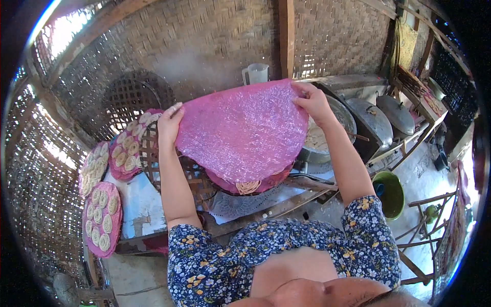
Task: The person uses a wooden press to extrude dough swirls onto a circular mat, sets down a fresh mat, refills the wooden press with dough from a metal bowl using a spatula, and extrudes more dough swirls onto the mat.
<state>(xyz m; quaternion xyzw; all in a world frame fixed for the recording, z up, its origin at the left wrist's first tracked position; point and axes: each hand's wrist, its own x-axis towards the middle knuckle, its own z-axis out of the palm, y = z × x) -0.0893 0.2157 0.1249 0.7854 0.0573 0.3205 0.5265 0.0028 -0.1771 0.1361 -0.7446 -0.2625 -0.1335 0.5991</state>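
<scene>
A shiny pink round sheet (243,133) hangs between my two hands, its surface wet-looking and slightly wrinkled. My left hand (171,123) pinches its left edge, and my right hand (313,104) grips the upper right edge. Below the sheet's lower edge shows part of another pink round (276,179) with a coil of pale noodle-like strands (248,187) on it. The sheet hides most of what lies beneath. Just right of my right hand is a wide metal pot (317,140) with whitish contents.
Pink rounds bearing several pale coils (102,217) lie on the left, near an open-weave basket (148,148). A translucent pitcher (257,73) stands by the woven wall. Lidded pots (372,123) line the right, with a green tub (389,192) on the floor.
</scene>
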